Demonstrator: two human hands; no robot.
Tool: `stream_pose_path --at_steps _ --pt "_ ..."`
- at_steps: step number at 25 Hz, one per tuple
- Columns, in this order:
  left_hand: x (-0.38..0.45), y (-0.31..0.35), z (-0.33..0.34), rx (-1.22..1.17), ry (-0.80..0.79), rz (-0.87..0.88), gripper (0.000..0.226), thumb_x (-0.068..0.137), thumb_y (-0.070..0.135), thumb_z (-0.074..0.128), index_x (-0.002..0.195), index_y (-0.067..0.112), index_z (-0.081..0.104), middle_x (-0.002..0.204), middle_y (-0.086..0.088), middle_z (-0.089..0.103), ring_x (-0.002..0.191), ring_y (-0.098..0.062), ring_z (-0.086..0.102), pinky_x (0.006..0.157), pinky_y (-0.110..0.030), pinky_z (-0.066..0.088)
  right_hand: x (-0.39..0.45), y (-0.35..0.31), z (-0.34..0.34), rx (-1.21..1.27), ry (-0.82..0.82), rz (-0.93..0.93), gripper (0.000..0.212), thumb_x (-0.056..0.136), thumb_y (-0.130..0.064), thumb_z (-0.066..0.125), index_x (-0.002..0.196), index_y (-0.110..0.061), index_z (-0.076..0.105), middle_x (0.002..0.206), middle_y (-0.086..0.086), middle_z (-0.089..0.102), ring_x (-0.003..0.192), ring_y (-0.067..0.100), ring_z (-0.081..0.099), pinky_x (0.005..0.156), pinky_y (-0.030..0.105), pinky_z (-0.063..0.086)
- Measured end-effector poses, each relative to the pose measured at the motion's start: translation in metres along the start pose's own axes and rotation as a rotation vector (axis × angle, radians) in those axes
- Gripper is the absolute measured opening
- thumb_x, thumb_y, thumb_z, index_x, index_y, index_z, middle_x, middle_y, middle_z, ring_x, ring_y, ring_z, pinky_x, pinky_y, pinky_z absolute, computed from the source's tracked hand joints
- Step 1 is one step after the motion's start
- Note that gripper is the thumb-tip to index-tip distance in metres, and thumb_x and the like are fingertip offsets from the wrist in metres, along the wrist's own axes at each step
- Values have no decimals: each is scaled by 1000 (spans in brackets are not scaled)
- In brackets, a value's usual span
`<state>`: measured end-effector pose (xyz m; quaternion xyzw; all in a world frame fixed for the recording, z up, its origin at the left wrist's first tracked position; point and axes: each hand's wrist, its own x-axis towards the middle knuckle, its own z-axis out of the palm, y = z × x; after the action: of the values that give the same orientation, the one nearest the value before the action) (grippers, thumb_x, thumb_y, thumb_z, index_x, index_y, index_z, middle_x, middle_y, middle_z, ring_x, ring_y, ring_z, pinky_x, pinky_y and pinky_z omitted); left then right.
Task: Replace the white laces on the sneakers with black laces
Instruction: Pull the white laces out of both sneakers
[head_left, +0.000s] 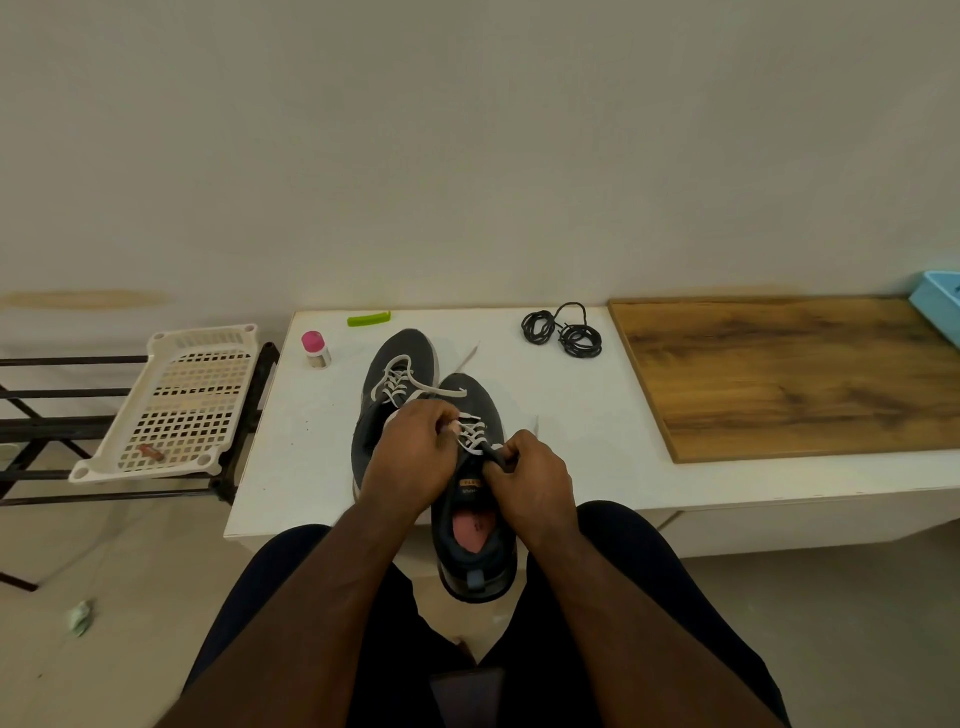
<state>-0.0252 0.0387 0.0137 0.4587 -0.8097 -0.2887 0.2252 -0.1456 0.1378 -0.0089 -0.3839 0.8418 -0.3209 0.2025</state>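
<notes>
Two dark grey sneakers with white laces stand on the white table (571, 415). The near sneaker (475, 540) hangs its heel over the table's front edge. My left hand (413, 452) pinches its white lace (474, 434) over the eyelets. My right hand (530, 478) grips the top of the tongue and the lace beside it. The far sneaker (397, 374) sits behind and to the left, its lace loose and trailing right. Coiled black laces (563, 332) lie at the back of the table, to the right.
A pink-capped small bottle (316, 349) and a green clip (369, 318) sit at the table's back left. A wooden board (789, 374) covers the right side, with a blue tray (940, 304) at its far corner. A white perforated tray (182, 405) rests on a black rack to the left.
</notes>
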Motion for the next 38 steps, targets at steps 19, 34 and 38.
stream_pose_path --at_steps 19,34,38 --pt "-16 19 8 449 -109 8 28 91 48 49 112 37 63 125 18 59 128 -15 35 101 -44 26 0 1 -1 -6 -16 6 19 87 -37 63 82 -25 49 80 -6 60 74 14 55 64 30 41" --pt "-18 24 4 456 -84 23 20 92 42 50 104 36 65 121 18 60 132 -13 34 108 -47 18 -1 2 -2 5 -10 -15 18 86 -35 64 81 -25 50 79 -7 60 74 13 56 68 32 46" --pt "-10 9 -15 327 84 -34 13 91 31 52 93 33 64 109 16 60 125 -13 41 103 -44 21 0 1 1 -1 -8 -5 16 85 -34 64 82 -26 50 81 -8 60 75 12 57 67 32 48"
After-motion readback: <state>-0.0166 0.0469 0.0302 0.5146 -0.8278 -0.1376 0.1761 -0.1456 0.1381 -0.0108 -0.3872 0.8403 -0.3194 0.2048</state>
